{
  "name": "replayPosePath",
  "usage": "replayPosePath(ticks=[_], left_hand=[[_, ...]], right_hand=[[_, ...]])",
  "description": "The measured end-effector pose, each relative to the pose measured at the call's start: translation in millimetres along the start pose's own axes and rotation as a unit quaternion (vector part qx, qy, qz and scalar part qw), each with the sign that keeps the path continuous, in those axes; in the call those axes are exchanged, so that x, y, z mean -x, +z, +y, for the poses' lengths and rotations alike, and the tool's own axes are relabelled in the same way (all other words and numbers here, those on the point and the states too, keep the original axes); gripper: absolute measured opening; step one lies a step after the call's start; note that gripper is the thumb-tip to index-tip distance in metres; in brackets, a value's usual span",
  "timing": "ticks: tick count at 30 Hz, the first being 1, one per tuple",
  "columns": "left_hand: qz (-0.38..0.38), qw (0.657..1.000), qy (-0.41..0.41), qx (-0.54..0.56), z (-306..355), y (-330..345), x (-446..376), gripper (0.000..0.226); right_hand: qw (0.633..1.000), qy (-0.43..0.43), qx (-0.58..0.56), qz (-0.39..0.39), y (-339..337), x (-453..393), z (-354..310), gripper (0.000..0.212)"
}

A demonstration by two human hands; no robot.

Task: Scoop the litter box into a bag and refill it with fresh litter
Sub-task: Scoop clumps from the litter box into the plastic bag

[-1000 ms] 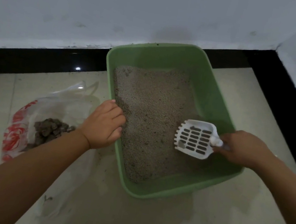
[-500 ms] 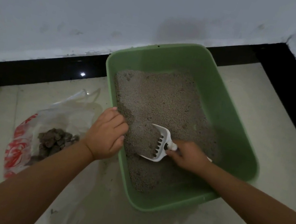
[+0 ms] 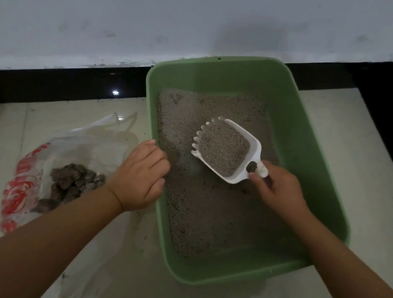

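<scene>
STEP: scooping | right hand fingers clamped on scoop handle, loaded, centre frame over litter box; left hand curled on rim | NEXT: sift; tip into bag, lower left

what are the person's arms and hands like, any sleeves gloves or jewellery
Both forearms are bare as far as the frame shows, with no sleeves in view. The left hand and right hand wear no gloves, and no rings, watch or bracelets show on the fingers or wrists.
</scene>
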State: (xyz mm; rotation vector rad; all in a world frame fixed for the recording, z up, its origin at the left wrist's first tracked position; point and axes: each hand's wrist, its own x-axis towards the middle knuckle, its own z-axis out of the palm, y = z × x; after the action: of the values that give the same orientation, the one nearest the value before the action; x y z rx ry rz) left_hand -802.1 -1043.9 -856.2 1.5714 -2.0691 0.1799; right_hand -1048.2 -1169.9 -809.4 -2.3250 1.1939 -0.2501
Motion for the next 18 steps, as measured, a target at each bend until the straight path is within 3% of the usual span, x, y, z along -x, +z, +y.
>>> replayPosePath(ticks=[7,13,18], left_hand=[[0.010,1.000,0.002,0.003,0.8,0.4,0.0,0.006],[0.017,1.000,0.006,0.001,2.0,1.9,-0.2,0.005],[0.028,1.000,0.006,0.001,3.8,2.6,-1.3,0.005]], right_hand=[[0.996,0.040,0.057,-0.053,-47.7,16.0,15.4,0.010],[0.971,0.116,0.162,-0.134,-57.6,40.4,18.0,0.027],[0.936,0.152,0.192,-0.254,-36.5,52.4,0.7,0.032]])
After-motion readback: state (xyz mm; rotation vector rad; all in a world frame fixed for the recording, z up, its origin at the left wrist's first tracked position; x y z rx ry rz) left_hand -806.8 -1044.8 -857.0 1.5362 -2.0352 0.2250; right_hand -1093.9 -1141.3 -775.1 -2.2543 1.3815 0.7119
